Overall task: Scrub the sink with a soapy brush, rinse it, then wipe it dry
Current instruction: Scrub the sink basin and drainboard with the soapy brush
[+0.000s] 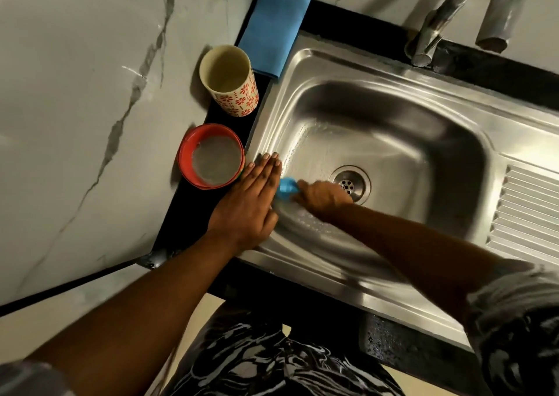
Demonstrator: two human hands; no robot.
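Bowl [185,153]: round, red, cloudy liquid, left-centre on the black counter.
Cup [239,100]: cream cylinder, red flower print, above the bowl.
Left hand [248,202]: fingers straight, flat on the sink's left rim.
Cloth [273,29]: blue, folded, upper centre.
Brush [287,185]: blue, mostly hidden; centre, low in the basin.
Right hand [322,196]: curled round the brush, partly covering the drain [355,177].
Sink [393,135]: shiny wet steel, ribbed at right.
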